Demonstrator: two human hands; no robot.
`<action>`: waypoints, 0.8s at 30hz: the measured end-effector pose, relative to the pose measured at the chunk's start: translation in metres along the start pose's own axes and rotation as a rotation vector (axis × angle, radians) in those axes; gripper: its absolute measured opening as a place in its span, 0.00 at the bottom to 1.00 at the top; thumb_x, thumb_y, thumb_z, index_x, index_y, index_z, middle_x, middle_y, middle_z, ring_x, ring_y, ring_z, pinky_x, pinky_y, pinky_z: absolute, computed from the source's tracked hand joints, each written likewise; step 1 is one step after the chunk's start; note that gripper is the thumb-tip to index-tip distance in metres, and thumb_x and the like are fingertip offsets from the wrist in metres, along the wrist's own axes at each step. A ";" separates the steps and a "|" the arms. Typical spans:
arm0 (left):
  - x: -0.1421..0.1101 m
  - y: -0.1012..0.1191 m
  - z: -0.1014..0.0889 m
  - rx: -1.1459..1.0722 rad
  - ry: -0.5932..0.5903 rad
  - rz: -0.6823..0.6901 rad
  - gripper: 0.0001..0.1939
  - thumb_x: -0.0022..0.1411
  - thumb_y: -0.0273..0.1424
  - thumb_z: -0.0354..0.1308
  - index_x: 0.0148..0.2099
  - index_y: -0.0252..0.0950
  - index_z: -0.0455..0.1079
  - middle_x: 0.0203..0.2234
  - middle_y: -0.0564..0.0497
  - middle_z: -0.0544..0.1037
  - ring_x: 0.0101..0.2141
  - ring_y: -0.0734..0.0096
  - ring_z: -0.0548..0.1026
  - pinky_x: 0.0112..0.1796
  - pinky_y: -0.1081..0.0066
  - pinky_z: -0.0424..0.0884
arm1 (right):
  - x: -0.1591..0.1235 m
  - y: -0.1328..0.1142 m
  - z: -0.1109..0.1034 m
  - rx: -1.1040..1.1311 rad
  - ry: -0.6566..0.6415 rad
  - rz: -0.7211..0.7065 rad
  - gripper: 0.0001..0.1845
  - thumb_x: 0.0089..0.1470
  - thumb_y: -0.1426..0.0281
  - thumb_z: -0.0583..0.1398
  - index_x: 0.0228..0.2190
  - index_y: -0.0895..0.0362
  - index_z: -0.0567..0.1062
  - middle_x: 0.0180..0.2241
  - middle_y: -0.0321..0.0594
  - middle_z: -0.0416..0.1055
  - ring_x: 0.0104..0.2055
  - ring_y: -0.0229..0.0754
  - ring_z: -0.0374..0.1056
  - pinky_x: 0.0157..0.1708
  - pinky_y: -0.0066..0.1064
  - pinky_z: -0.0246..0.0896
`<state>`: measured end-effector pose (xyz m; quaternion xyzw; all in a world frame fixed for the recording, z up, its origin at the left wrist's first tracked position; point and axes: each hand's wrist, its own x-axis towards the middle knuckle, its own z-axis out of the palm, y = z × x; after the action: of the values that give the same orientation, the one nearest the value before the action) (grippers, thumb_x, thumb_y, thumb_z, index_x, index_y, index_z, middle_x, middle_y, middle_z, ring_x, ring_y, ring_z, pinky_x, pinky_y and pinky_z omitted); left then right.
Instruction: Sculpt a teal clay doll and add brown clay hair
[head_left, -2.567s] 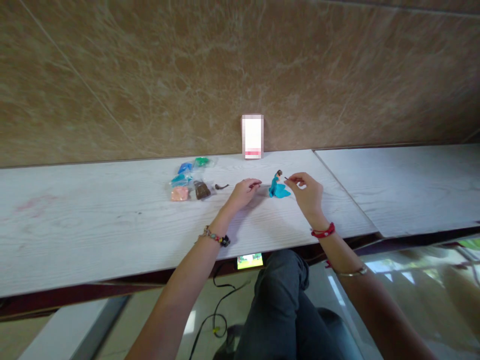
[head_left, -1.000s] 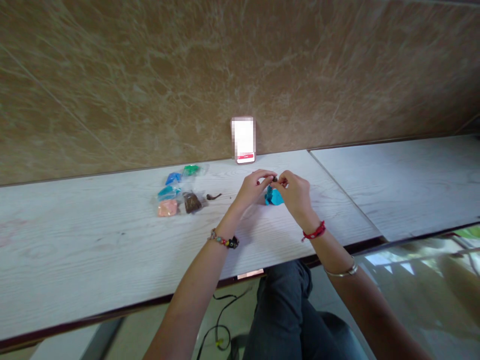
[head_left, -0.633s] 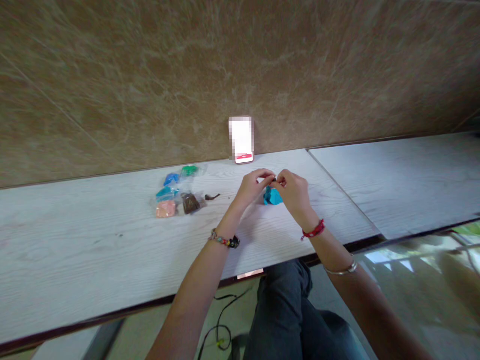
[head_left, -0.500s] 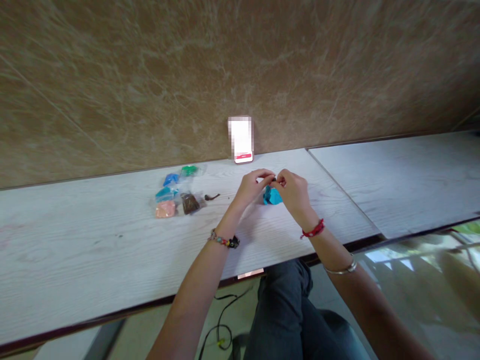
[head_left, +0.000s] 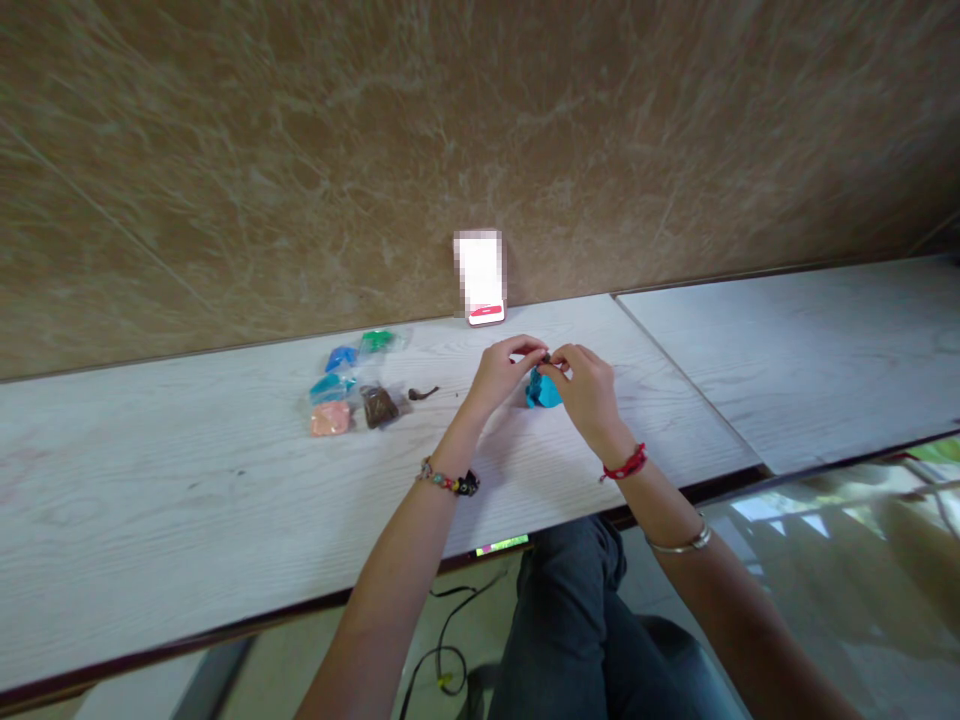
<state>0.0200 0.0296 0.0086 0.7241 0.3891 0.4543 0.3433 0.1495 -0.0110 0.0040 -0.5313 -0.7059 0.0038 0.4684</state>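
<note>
My left hand point(head_left: 504, 375) and my right hand point(head_left: 589, 390) meet fingertip to fingertip over the white table. Pinched between them is a small dark brown piece of modelling clay point(head_left: 546, 357); its exact shape is too small to make out. Just below the fingers lies a light-blue clay figure point(head_left: 547, 392) with darker patches on its left side, partly covered by my right hand. Off to the left, a thin curved strip of brown clay point(head_left: 422, 394) rests beside a clear bag of brown clay point(head_left: 380, 407).
Bags of pink clay point(head_left: 331, 419), turquoise clay point(head_left: 330, 388), blue clay point(head_left: 342, 357) and green clay point(head_left: 377, 341) lie left on the table point(head_left: 187, 500). A lit phone point(head_left: 481, 280) leans against the brown marbled wall point(head_left: 300, 150). Black cable point(head_left: 442, 650) trails on the floor.
Both hands stay almost in place, with slight finger movement around the brown piece, which shows a little more now. The clay on the table has not moved.
</note>
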 end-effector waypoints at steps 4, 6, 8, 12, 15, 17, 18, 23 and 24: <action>0.000 -0.001 0.001 -0.009 0.001 0.001 0.06 0.53 0.30 0.54 0.32 0.34 0.71 0.30 0.50 0.76 0.34 0.72 0.72 0.37 0.71 0.66 | -0.007 0.004 0.002 0.027 0.062 0.000 0.05 0.50 0.72 0.55 0.24 0.56 0.69 0.24 0.39 0.69 0.28 0.38 0.63 0.29 0.29 0.56; -0.001 -0.001 0.001 -0.016 0.005 0.003 0.06 0.53 0.30 0.54 0.32 0.34 0.71 0.29 0.50 0.76 0.33 0.73 0.72 0.37 0.71 0.66 | -0.008 0.006 0.003 0.041 0.078 0.002 0.05 0.50 0.72 0.56 0.24 0.57 0.69 0.24 0.39 0.69 0.28 0.38 0.64 0.30 0.30 0.57; -0.001 -0.001 0.001 -0.021 0.011 0.002 0.06 0.53 0.30 0.54 0.31 0.34 0.71 0.29 0.50 0.76 0.33 0.73 0.72 0.38 0.71 0.66 | -0.008 0.006 0.003 0.055 0.081 0.007 0.05 0.49 0.72 0.57 0.23 0.57 0.70 0.24 0.39 0.69 0.28 0.38 0.64 0.29 0.29 0.57; -0.001 0.001 0.001 -0.017 0.005 -0.011 0.05 0.53 0.29 0.54 0.31 0.34 0.70 0.29 0.51 0.76 0.33 0.73 0.72 0.39 0.71 0.66 | -0.004 0.007 0.002 0.073 0.068 0.027 0.05 0.48 0.74 0.57 0.21 0.57 0.70 0.23 0.37 0.70 0.26 0.37 0.64 0.28 0.29 0.57; -0.001 0.002 0.001 -0.021 0.005 -0.014 0.05 0.53 0.29 0.54 0.31 0.34 0.70 0.29 0.51 0.76 0.33 0.73 0.72 0.39 0.70 0.66 | -0.001 0.008 0.000 0.082 0.046 0.042 0.05 0.47 0.73 0.58 0.21 0.57 0.70 0.23 0.37 0.69 0.26 0.36 0.64 0.28 0.28 0.57; -0.002 0.002 0.001 -0.029 0.004 -0.014 0.05 0.53 0.29 0.54 0.31 0.34 0.70 0.29 0.51 0.76 0.33 0.73 0.72 0.39 0.70 0.66 | 0.001 0.009 -0.001 0.097 0.026 0.071 0.06 0.46 0.72 0.58 0.20 0.57 0.71 0.22 0.36 0.69 0.25 0.36 0.64 0.28 0.28 0.57; -0.002 0.002 0.001 -0.032 0.004 -0.015 0.05 0.53 0.29 0.54 0.31 0.34 0.70 0.29 0.51 0.75 0.33 0.73 0.72 0.39 0.70 0.66 | 0.001 0.009 -0.001 0.109 0.015 0.093 0.06 0.46 0.71 0.58 0.20 0.57 0.71 0.22 0.36 0.69 0.25 0.36 0.64 0.27 0.28 0.57; -0.002 0.002 0.001 -0.031 -0.001 -0.015 0.05 0.53 0.30 0.54 0.30 0.34 0.70 0.29 0.51 0.75 0.33 0.73 0.72 0.39 0.70 0.66 | 0.003 0.010 -0.002 0.187 -0.032 0.196 0.06 0.45 0.69 0.58 0.21 0.56 0.73 0.22 0.36 0.71 0.24 0.36 0.64 0.27 0.28 0.57; -0.002 0.002 0.001 -0.029 -0.001 -0.017 0.05 0.53 0.30 0.54 0.30 0.34 0.70 0.29 0.51 0.76 0.33 0.73 0.72 0.39 0.70 0.66 | 0.003 0.010 -0.002 0.197 -0.031 0.206 0.06 0.45 0.69 0.58 0.21 0.56 0.73 0.22 0.36 0.72 0.24 0.36 0.64 0.27 0.28 0.57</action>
<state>0.0204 0.0264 0.0092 0.7159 0.3884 0.4565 0.3581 0.1582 -0.0054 0.0017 -0.5522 -0.6512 0.1291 0.5044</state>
